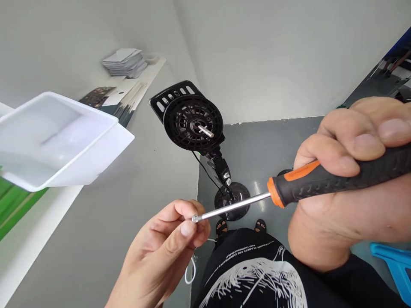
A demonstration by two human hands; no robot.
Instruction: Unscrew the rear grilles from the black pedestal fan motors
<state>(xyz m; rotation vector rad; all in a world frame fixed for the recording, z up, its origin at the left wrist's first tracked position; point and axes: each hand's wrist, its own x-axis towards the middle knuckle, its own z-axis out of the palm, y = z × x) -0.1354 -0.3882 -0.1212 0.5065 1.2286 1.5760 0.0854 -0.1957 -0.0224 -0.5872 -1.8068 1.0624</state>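
My right hand (349, 141) is wrapped round the black and orange handle of a screwdriver (237, 206), its shaft pointing left. At the shaft's tip, my left hand (167, 244) pinches a small metal screw (194, 218) between thumb and forefinger. The screw's head meets the tip; the rest of it is hidden by the fingers. Beyond both hands stands a black fan (192, 122) without blades or guard, its bare metal shaft (205, 131) sticking out towards me. Neither hand touches the fan.
The fan's round black base (236, 194) rests on the grey floor near my sandalled feet. At the left, a white plastic bin (93, 162) sits on a shelf, with stacked papers (125, 62) farther back. Something blue (390, 261) shows at lower right.
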